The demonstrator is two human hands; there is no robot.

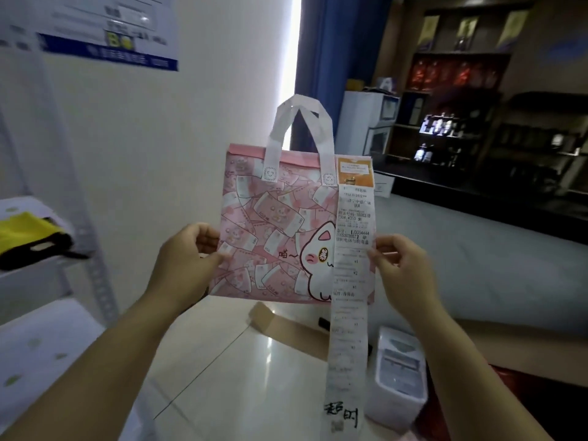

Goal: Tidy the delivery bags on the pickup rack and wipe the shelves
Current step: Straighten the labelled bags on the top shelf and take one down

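A flat, square pink bag with a cat print and soft white loop handles is held upright in the air, right of the white-shelved rack. The left hand pinches its left edge. The right hand pinches its right edge, where a long thin paper receipt hangs.

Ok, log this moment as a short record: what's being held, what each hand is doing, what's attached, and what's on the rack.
held item: pink cat-print bag with white loop handles, upright in the air, off the shelves
left hand: grips the bag's left edge
right hand: pinches the bag's right edge, at the receipt
attached: long white paper receipt, hanging from an orange label at the top right, trailing below the bag
rack: white metal shelf rack at left, holding a yellow and black fabric item
floor: white plastic box; flat brown cardboard
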